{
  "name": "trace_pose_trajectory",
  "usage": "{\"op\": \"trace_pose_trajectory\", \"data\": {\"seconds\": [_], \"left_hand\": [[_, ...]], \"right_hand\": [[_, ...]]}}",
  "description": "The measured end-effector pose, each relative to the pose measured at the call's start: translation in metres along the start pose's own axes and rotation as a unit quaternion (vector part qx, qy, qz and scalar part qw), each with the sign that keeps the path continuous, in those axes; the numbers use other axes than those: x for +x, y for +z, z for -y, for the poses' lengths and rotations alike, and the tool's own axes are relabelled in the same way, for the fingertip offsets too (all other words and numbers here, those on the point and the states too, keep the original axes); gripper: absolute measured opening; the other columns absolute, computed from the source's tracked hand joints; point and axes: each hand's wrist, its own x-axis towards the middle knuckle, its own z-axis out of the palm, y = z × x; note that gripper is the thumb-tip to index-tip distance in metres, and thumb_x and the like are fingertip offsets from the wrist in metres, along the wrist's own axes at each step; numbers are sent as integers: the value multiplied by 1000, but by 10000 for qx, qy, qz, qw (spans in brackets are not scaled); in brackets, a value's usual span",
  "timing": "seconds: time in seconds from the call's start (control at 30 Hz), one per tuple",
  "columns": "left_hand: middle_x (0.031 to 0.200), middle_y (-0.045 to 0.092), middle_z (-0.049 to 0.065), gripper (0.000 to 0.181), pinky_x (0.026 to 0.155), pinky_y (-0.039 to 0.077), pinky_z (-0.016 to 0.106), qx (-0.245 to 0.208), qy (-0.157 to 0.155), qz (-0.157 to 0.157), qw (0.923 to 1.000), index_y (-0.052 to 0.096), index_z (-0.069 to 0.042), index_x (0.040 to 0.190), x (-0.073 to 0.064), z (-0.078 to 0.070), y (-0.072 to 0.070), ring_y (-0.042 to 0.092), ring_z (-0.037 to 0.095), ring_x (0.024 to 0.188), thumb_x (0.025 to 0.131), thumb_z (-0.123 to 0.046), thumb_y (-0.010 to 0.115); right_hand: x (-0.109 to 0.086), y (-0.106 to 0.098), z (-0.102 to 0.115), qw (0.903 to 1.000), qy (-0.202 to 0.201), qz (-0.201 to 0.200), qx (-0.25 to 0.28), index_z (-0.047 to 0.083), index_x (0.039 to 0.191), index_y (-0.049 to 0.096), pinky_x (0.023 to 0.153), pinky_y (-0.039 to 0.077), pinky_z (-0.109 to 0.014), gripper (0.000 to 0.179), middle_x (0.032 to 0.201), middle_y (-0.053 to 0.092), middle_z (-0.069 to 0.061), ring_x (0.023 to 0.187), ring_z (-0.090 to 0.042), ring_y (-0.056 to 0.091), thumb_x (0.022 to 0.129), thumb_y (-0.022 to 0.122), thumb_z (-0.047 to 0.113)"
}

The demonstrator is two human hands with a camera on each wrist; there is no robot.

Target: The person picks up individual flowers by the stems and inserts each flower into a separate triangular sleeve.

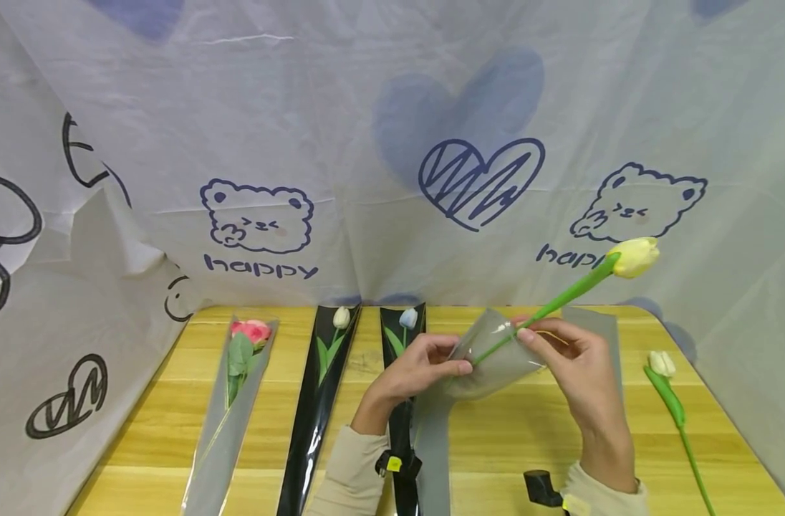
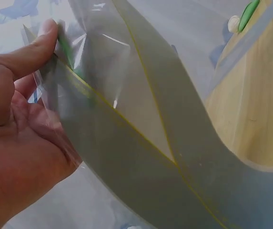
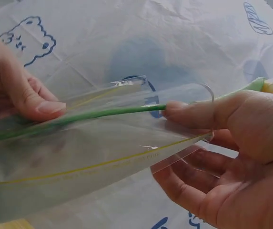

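A clear-and-grey flower sleeve (image 1: 495,376) with gold lines hangs raised over the table, its upper mouth tilted to the right. My left hand (image 1: 412,371) pinches it along its left side, thumb on the front. The thumb and fingers of my right hand (image 1: 582,365) pinch the green stem of a yellow tulip (image 1: 636,258). In the right wrist view, the lower stem (image 3: 107,113) lies inside the sleeve, and the right thumb is at the sleeve's mouth. The yellow bloom sticks out beyond the mouth, up and to the right.
On the wooden table (image 1: 528,466) lie a pink rose (image 1: 256,331) in a grey sleeve, a white tulip (image 1: 342,317) and a blue tulip (image 1: 408,318) in black sleeves. Grey wrapping (image 1: 602,330) lies behind my right hand. A loose white tulip (image 1: 662,363) lies far right. Printed cloth (image 1: 341,107) hangs behind.
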Motion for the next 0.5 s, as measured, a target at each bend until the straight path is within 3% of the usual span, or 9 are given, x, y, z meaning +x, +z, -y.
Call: {"op": "trace_pose_trajectory", "data": {"seconds": [0.17, 0.37, 0.5], "left_hand": [[101, 70, 7, 19, 74, 51, 26, 123, -26, -166, 9998, 68, 8, 115, 1, -1, 4, 66, 11, 83, 98, -1, 67], [97, 69, 5, 18, 73, 52, 26, 4, -37, -258, 9997, 68, 8, 114, 3, -2, 9, 67, 12, 81, 99, -1, 67], [94, 68, 7, 17, 73, 52, 27, -7, 31, -302, 9995, 67, 8, 115, 4, -2, 10, 67, 13, 79, 100, -1, 65]], "right_hand": [[-2, 1, 0, 9953, -185, 225, -923, -10, 100, 74, 81, 56, -22, 10, 109, 75, -2, 102, -10, 70, 94, 72, -2], [-4, 3, 2, 9861, 69, 359, -1618, -3, 99, 76, 79, 55, -21, 13, 110, 72, -15, 105, -3, 66, 94, 76, 9], [-4, 3, 2, 9810, 247, 394, -1881, -1, 103, 77, 81, 53, -20, 17, 111, 72, -16, 105, 1, 64, 93, 78, 12]]}}
